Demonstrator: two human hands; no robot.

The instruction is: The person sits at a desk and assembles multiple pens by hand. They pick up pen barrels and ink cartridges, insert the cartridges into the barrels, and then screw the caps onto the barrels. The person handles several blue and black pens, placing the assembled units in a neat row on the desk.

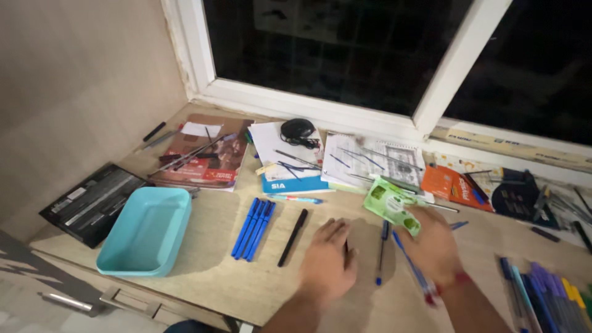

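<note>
1. Hands first: our left hand (327, 262) lies palm down on the pale wooden bench (216, 271), fingers curled over a dark pen we barely see.
2. Our right hand (435, 246) pinches a crumpled green paper packet (391, 206).
3. Beyond, four blue pens (253, 229) lie grouped beside an empty turquoise plastic tray (148, 231); other pens lie scattered.

Dim warm indoor light from above, black night window panes (345, 49), soft shadows, motion-blurred hands, mild edge distortion.

A turquoise tray (147, 232) sits left on the wooden desk (209, 271), four blue pens (253, 229) beside it, books beneath a dark window (345, 49).
</note>
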